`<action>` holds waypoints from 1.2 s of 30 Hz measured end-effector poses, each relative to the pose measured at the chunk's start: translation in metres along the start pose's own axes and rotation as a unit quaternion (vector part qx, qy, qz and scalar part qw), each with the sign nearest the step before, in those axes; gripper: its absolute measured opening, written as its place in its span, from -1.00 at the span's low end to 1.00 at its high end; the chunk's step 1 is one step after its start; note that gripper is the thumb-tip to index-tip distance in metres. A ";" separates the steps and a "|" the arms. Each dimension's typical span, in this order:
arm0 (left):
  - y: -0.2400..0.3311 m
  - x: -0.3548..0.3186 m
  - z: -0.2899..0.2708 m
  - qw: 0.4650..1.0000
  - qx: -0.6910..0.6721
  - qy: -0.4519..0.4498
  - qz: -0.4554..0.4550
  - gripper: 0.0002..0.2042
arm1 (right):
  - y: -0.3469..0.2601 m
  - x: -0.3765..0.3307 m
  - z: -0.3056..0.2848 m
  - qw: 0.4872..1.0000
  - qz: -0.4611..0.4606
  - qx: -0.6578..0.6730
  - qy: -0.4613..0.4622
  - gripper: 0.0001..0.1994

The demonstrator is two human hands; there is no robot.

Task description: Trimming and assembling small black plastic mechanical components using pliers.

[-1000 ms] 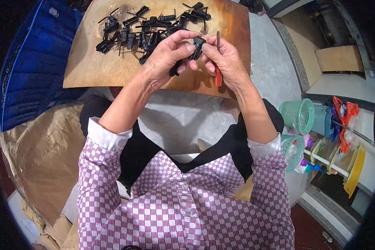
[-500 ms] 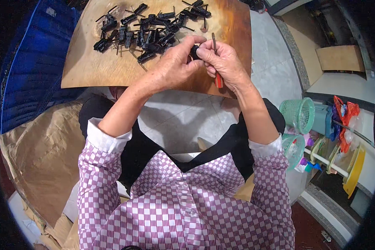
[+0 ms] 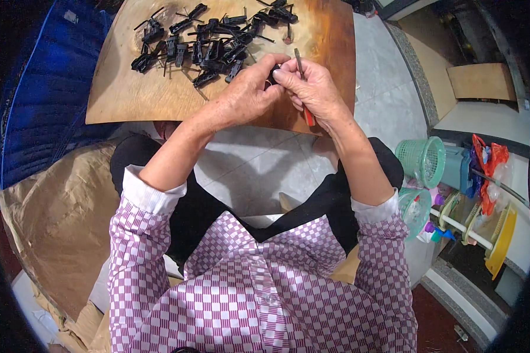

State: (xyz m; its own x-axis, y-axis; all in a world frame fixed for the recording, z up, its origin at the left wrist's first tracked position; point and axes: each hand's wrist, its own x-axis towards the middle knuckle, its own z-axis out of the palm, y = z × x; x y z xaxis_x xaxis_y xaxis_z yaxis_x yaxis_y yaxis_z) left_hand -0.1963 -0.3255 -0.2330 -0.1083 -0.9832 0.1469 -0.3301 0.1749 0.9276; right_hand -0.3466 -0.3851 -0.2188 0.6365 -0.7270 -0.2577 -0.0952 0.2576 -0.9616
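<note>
Over the near part of a wooden board, my two hands meet around a small black plastic piece (image 3: 273,74), mostly hidden by the fingers. My left hand (image 3: 254,87) is closed on it from the left. With thumb and finger, my right hand (image 3: 313,89) presses at its right side. A screwdriver (image 3: 310,118) with a red handle is also tucked in my right hand, its metal shaft pointing up and away. Just beyond the left hand lies a loose heap of black plastic parts (image 3: 211,52), several with thin rods sticking out.
The wooden board (image 3: 123,94) extends over my knees, with a curved near edge. Blue sheeting (image 3: 44,88) and brown paper (image 3: 62,235) are at the left. On the right stand green plastic baskets (image 3: 415,159), a yellow-rimmed item (image 3: 500,244) and a red plastic bag (image 3: 489,170).
Both hands have shifted very slightly left with the black piece. The screwdriver's tip has tilted a little to the left. The heap looks the same.
</note>
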 end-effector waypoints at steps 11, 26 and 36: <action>0.001 0.000 -0.012 0.983 -0.138 -0.015 -0.123 -0.72 | -0.008 -0.015 -0.001 0.986 -0.037 -0.160 -0.031 -0.68; -0.012 0.004 -0.012 1.000 -0.011 0.018 -0.018 -0.75 | 0.000 -0.011 0.007 0.980 -0.055 -0.186 -0.039 -0.74; -0.001 0.008 -0.005 0.993 0.090 0.078 -0.023 -0.74 | 0.039 0.017 0.008 0.971 -0.128 -0.201 0.015 -0.83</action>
State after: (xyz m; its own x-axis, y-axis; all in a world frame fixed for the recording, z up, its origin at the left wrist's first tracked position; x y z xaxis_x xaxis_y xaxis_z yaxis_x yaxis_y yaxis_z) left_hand -0.1918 -0.3335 -0.2315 0.0523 -0.9842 0.1691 -0.4948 0.1215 0.8604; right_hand -0.3333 -0.3826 -0.2598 0.6573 -0.7536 -0.0023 -0.2310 -0.1985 -0.9525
